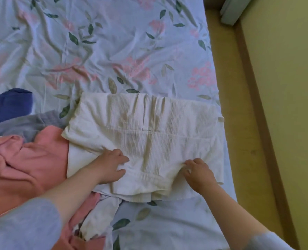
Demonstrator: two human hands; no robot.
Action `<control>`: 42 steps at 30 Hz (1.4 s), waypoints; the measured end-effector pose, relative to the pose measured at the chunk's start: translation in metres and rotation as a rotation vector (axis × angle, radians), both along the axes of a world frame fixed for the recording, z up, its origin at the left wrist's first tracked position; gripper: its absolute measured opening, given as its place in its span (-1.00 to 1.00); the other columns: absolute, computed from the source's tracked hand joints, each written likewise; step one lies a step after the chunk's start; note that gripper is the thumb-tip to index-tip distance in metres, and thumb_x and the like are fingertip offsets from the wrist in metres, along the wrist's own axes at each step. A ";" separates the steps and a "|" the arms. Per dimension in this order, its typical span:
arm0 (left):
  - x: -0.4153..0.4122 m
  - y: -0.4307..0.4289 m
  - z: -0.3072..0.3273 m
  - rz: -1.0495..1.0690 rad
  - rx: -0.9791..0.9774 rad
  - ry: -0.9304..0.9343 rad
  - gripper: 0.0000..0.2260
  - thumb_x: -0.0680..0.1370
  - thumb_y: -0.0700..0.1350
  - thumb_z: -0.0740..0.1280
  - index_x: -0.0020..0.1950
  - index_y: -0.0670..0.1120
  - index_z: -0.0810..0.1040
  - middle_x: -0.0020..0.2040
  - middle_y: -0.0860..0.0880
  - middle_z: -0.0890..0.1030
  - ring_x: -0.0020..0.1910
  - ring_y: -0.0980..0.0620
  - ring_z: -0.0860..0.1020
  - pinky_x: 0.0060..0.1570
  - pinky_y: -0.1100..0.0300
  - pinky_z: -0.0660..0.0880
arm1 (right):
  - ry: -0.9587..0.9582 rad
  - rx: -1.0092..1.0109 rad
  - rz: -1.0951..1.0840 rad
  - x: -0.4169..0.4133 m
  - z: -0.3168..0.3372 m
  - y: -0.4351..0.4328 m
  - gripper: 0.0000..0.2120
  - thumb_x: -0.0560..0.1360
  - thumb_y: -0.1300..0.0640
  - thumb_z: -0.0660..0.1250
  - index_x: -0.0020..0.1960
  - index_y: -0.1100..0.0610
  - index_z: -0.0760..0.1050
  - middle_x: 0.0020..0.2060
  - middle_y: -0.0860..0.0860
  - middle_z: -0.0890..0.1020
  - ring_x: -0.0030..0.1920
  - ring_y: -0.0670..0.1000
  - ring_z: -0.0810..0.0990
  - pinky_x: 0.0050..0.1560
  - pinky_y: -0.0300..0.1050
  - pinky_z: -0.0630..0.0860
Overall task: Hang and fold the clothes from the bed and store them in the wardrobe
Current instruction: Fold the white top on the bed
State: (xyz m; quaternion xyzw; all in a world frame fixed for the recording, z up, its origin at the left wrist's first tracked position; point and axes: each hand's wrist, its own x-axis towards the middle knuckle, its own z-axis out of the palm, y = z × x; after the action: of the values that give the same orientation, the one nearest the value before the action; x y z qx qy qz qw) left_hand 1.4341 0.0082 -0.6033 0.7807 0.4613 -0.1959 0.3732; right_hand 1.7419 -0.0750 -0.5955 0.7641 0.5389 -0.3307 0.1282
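A home bedroom: a bed point(194, 222) with a wrinkled floral sheet point(99, 51) fills the frame, loose clothes point(29, 159) heaped lower left, yellow wall point(284, 87) at right.

Folded cream ribbed garment point(149, 138) on bed point(95, 42)

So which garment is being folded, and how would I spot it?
Start at the bed with its pale blue floral sheet. Near its right edge lies the cream ribbed garment, folded into a rectangle, with the left hand and right hand on it. Unlike the pink, grey and navy clothes crumpled to its left, it is pale and flat.
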 end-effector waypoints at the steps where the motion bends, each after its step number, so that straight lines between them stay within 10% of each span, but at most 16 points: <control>1: 0.000 -0.001 0.001 0.087 -0.012 -0.030 -0.54 0.59 0.06 0.24 0.49 0.08 0.30 0.27 0.06 0.39 0.20 0.03 0.41 0.24 0.20 0.35 | -0.021 -0.027 -0.052 0.000 0.000 0.000 -0.71 0.60 -0.01 0.13 0.13 0.14 0.50 0.13 0.08 0.45 0.16 0.14 0.45 0.15 0.02 0.47; 4: 0.000 0.005 0.005 0.276 0.113 -0.108 -0.57 0.61 0.01 0.22 0.48 0.05 0.30 0.13 0.07 0.40 -0.06 0.12 0.47 -0.04 0.22 0.39 | -0.028 0.037 -0.215 0.002 0.003 0.004 -0.69 0.58 0.00 0.14 -0.22 0.19 0.44 -0.02 0.14 0.46 -0.02 0.14 0.48 -0.08 -0.04 0.45; 9: 0.024 0.016 0.011 0.265 0.204 -0.172 -0.70 0.59 -0.02 0.26 0.31 -0.03 0.49 0.08 0.07 0.44 -0.04 0.11 0.48 -0.06 0.24 0.38 | -0.001 0.260 -0.738 0.027 0.000 0.013 -0.48 0.55 0.00 0.30 0.42 0.20 0.30 0.31 0.20 0.38 0.20 0.25 0.47 0.05 0.08 0.49; 13: 0.059 0.013 0.003 0.204 0.148 -0.213 -0.65 0.60 -0.02 0.25 0.38 -0.01 0.44 0.23 0.03 0.45 0.20 0.05 0.44 0.19 0.21 0.37 | 0.213 0.211 -1.179 0.059 -0.014 0.020 -0.41 0.53 -0.02 0.34 0.41 0.26 0.26 0.13 0.20 0.54 0.00 0.20 0.57 -0.11 0.00 0.48; 19: 0.099 0.001 -0.017 0.298 0.115 -0.241 -0.58 0.59 -0.02 0.26 0.46 0.03 0.37 0.09 0.10 0.33 -0.02 0.12 0.43 0.05 0.30 0.34 | 0.286 0.307 -1.254 0.086 -0.033 0.021 -0.73 0.53 0.06 0.33 -0.03 0.30 0.50 -0.06 0.27 0.64 -0.10 0.21 0.61 0.00 0.10 0.55; 27: 0.117 0.005 -0.019 0.232 0.172 -0.267 -0.66 0.60 -0.05 0.26 0.39 0.03 0.45 -0.05 0.21 0.34 -0.15 0.24 0.40 -0.13 0.34 0.31 | 0.276 0.168 -1.214 0.109 -0.036 0.009 -0.72 0.48 0.06 0.30 0.07 0.25 0.47 -0.06 0.15 0.60 -0.18 0.13 0.56 -0.23 -0.05 0.48; 31: 0.127 0.023 -0.014 0.268 0.240 -0.271 -0.69 0.59 -0.07 0.27 0.34 -0.03 0.49 0.00 0.11 0.42 -0.07 0.15 0.45 -0.06 0.27 0.36 | 0.098 0.375 -0.904 0.115 -0.025 0.049 -0.55 0.48 0.00 0.30 0.30 0.19 0.43 0.10 0.07 0.56 0.08 0.13 0.55 -0.06 -0.03 0.48; 34: 0.139 0.044 -0.012 0.255 0.353 -0.272 -0.64 0.56 -0.07 0.30 0.36 -0.05 0.46 0.13 0.04 0.43 0.14 0.01 0.42 0.15 0.17 0.39 | 0.213 0.376 -0.755 0.123 -0.024 0.090 -0.84 0.53 0.02 0.24 -0.13 0.10 0.49 -0.24 -0.02 0.56 -0.15 0.08 0.54 -0.34 -0.14 0.34; 37: 0.153 0.069 -0.017 0.233 0.436 -0.196 -0.51 0.54 0.01 0.31 0.47 0.03 0.33 0.39 0.02 0.31 0.38 -0.04 0.22 0.40 0.08 0.22 | 0.277 0.374 -0.840 0.131 -0.028 0.128 -0.69 0.54 0.03 0.19 -0.35 0.05 0.26 -0.38 -0.01 0.38 -0.32 0.04 0.35 -0.39 -0.12 0.21; 42: 0.171 0.088 -0.038 0.209 0.373 -0.154 -0.41 0.55 0.09 0.27 0.55 0.09 0.17 0.52 0.04 0.15 0.46 -0.03 0.07 0.46 0.09 0.09 | 0.661 -0.003 -1.217 0.139 -0.036 0.166 -0.41 0.51 -0.31 0.21 0.28 0.15 0.49 0.18 0.10 0.58 0.16 0.14 0.57 0.24 0.01 0.48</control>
State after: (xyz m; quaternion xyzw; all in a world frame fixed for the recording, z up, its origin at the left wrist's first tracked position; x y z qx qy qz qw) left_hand 1.6053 0.0964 -0.6415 0.7968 0.5381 -0.0071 0.2748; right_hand 1.8807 0.0906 -0.6314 0.7894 0.0248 -0.5602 -0.2499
